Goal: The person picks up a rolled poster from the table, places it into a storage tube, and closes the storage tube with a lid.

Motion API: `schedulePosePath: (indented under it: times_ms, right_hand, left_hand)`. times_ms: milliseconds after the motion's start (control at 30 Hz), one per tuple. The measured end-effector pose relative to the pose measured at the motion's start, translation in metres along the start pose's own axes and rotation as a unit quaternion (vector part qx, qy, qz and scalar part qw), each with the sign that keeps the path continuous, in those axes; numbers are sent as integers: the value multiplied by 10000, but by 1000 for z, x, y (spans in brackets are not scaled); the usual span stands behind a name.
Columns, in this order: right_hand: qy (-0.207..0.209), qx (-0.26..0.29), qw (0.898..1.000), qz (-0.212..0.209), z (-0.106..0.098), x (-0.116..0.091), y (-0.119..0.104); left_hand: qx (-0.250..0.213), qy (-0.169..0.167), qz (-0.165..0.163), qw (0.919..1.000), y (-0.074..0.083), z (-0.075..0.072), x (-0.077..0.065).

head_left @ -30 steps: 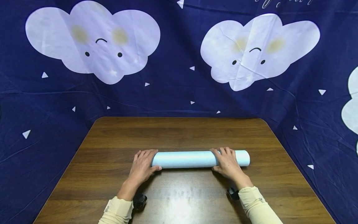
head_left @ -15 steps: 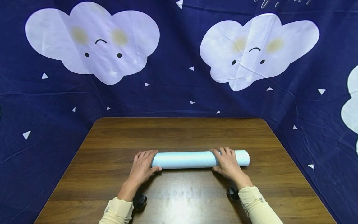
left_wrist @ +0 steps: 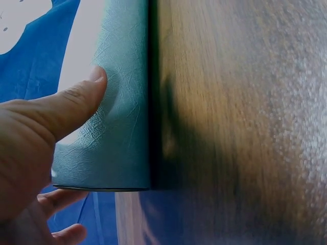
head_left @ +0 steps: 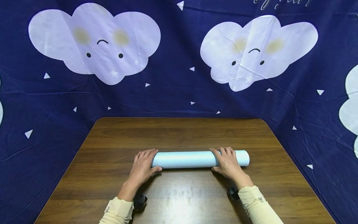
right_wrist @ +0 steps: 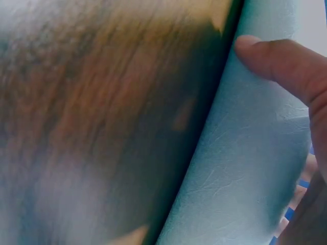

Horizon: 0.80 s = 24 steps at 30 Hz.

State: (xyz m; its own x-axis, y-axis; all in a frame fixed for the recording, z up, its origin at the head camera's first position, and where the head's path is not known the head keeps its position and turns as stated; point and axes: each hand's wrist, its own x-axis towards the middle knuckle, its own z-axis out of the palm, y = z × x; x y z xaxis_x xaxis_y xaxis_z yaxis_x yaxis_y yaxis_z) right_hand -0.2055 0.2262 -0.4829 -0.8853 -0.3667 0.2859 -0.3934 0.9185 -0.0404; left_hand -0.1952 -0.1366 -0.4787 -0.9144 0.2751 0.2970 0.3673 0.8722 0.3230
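Observation:
A light blue rolled-up mat (head_left: 184, 159) with a creased, leather-like surface lies crosswise on the wooden table. Its left end is under my left hand (head_left: 143, 165), which grips it with the thumb on the near side and the fingers over the far side. In the left wrist view the thumb (left_wrist: 76, 104) presses the mat close to its end, and some fingertips reach past that end. Toward the other end my right hand (head_left: 227, 163) holds the mat, its right tip sticking out beyond the hand. The right thumb (right_wrist: 281, 61) lies along the near side.
The brown wooden table (head_left: 179, 133) has rounded far corners. Behind and beside it hangs a dark blue curtain (head_left: 173, 93) printed with white clouds and small triangles. Black wrist cameras (head_left: 139, 202) sit below both wrists, near the tabletop.

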Motion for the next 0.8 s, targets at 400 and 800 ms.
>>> schedulePosePath:
  times_ms: [400, 800]
  right_hand:
    - [315, 135, 9992, -224, -2, 5, -1]
    - [369, 828, 9957, -173, -23, 10, -11]
  left_hand:
    - [5, 78, 63, 10000, 1, -2, 2]
    - [-446, 420, -136, 9980, 11, -17, 6]
